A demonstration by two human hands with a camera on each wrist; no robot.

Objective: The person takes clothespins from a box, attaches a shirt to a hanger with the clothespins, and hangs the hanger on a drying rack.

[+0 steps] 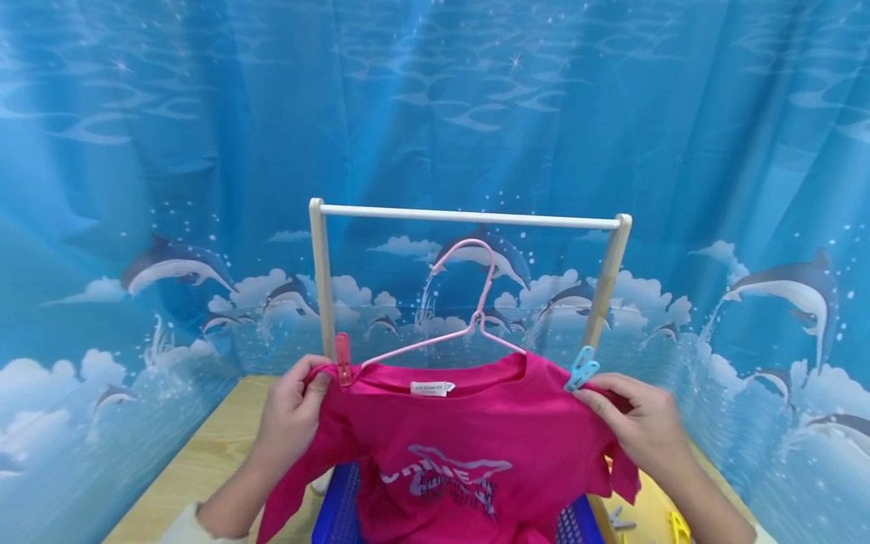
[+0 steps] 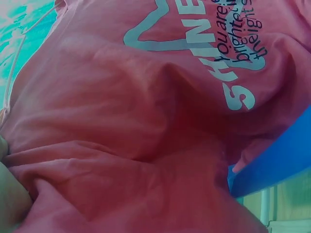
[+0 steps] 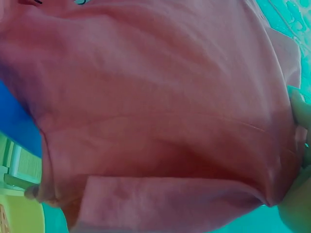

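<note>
A bright pink T-shirt (image 1: 469,431) hangs spread out on a pink wire hanger (image 1: 485,293), whose hook points up below the rack's bar. My left hand (image 1: 291,412) pinches the shirt's shoulder at the left, beside a red clothespin (image 1: 343,359) clipped there. At the opposite shoulder my right hand (image 1: 646,427) grips the cloth just under a light blue clothespin (image 1: 581,369). Printed shirt front (image 2: 121,107) fills most of the left wrist view. A sleeve and side of the shirt (image 3: 160,107) cover the right wrist view. The hanger's lower part is hidden inside the shirt.
Behind the shirt stands a wooden rack with a white bar (image 1: 469,217). A blue basket (image 1: 342,506) sits beneath the shirt. To the right, a yellow tray (image 1: 652,502) holds a grey clip (image 1: 620,520) and a yellow clip (image 1: 678,527). A dolphin-print curtain (image 1: 435,113) surrounds the wooden table (image 1: 204,461).
</note>
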